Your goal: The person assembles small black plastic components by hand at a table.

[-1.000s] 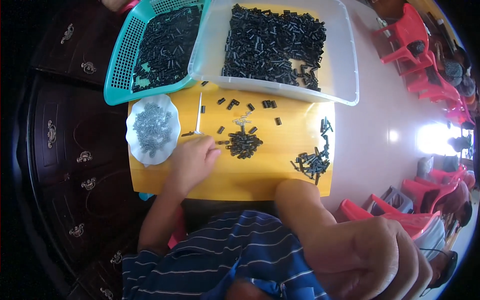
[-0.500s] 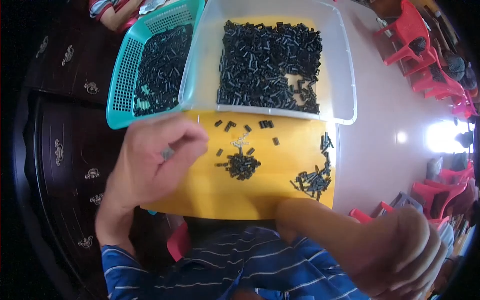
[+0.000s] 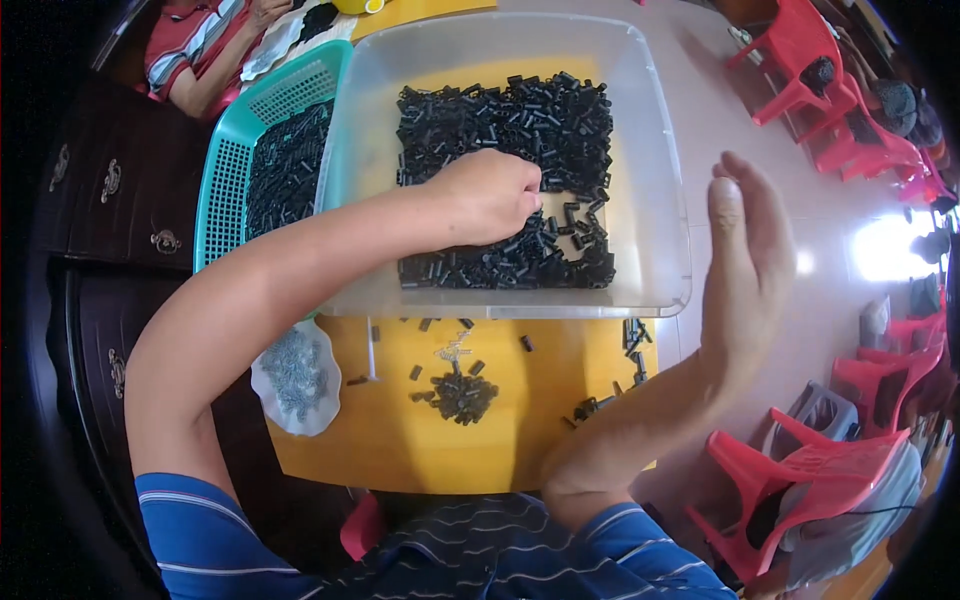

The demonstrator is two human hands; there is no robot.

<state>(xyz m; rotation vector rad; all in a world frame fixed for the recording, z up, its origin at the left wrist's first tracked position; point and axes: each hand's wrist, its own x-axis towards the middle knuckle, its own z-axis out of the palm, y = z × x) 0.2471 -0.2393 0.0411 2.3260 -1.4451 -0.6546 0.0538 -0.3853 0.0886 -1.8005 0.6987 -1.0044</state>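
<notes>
My left hand (image 3: 488, 197) reaches into a large translucent bin (image 3: 500, 304), over a layer of small black tubular plastic pieces (image 3: 520, 110). Its fingers are curled together; whatever they pinch, if anything, is hidden. To the right of the bin, my right hand (image 3: 748, 260) is raised with fingers stretched out and nothing visible in it. Nearer me, a small heap of black pieces (image 3: 462, 398) lies on the yellow table (image 3: 380, 450), with thin silvery pins (image 3: 453, 347) just behind it. More dark pieces (image 3: 590, 407) are partly covered by my right forearm.
A teal basket (image 3: 214, 200) of black pieces stands left of the bin. A white wavy-edged dish (image 3: 312, 426) holds many small metal pins. Dark drawers (image 3: 85, 190) line the left. Another person's arm (image 3: 210, 90) shows at far left. Red plastic chairs (image 3: 800, 60) stand on the right.
My left hand has moved from above the table's left side up into the bin. My right hand has risen from lower right to beside the bin. The view has shifted, uncovering the dish.
</notes>
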